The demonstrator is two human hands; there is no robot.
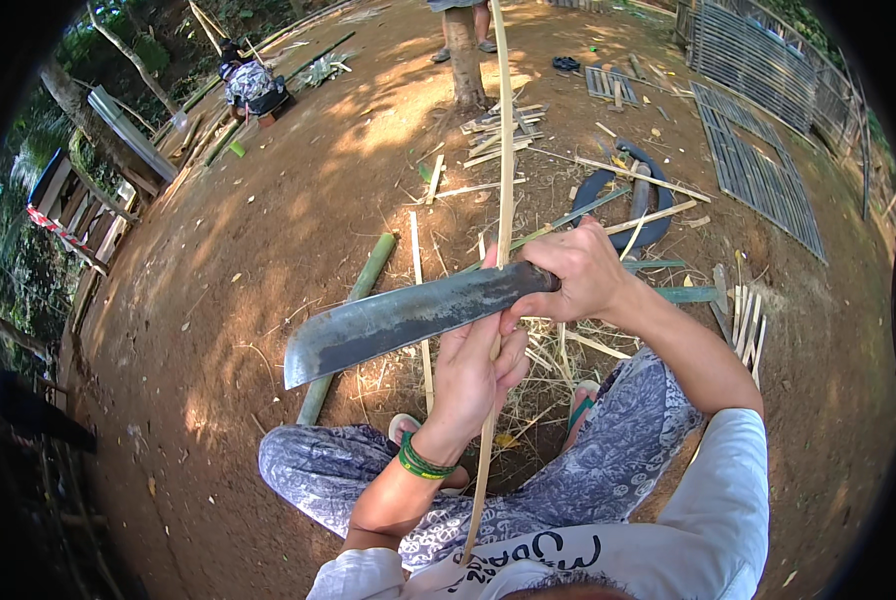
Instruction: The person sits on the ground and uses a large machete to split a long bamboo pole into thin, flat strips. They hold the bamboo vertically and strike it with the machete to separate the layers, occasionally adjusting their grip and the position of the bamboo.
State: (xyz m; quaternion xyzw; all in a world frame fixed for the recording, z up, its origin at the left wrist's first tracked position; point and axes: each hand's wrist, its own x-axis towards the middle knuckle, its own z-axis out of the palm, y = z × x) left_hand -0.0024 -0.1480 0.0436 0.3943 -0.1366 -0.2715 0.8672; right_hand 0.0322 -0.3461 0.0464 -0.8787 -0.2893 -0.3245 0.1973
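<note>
Brown dirt ground [198, 330] is seen beneath the work. A long, pale bamboo strip [506, 180] is held lengthwise to the body, slightly bowed, its lower end placed against the white shirt [723, 480]. A green bamboo pole [376, 265] is laid on the ground to the left of the strip. A machete [398, 320] is pointed leftward and laid across the strip; whether the edge is in contact cannot be told. Its dark handle is wrapped by the clenched fingers of the right hand [583, 265]. The strip is grasped by the left hand [473, 370] just below the blade, enclosed between thumb and curled fingers. A green wristband [423, 460] is worn on the left wrist
</note>
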